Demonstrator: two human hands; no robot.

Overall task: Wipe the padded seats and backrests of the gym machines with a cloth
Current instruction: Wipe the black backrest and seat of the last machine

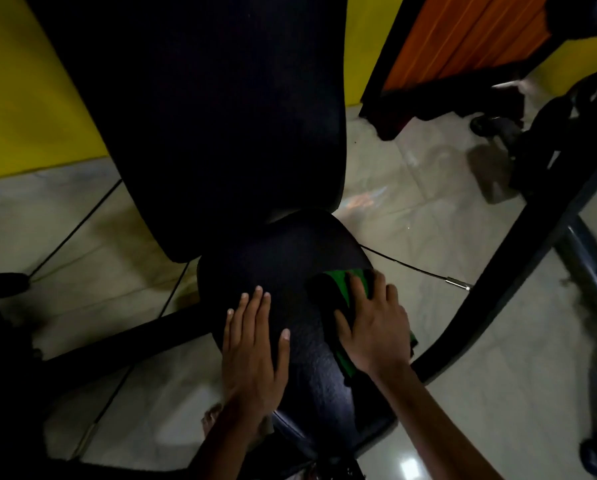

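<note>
Nearest the camera, the left hand (253, 344) lies flat with straight fingers on the black padded seat (283, 271), holding nothing. Just beside it, the right hand (376, 327) presses down with spread, nearly straight fingers on a green and black cloth (338, 285) at the seat's right edge. Beyond the seat rises the black backrest (217, 109). A curved black frame bar (518, 237) crosses the pale tiled floor (411, 188) on the right, with a yellow wall (23, 98) and an orange panel (463, 32) farthest back.

Dim light is leaving the black backrest (220, 116) nearly featureless, while a pale glare is glinting off the glossy floor (411, 465). Wide-angle distortion is bending the soft, smeared edges.
</note>
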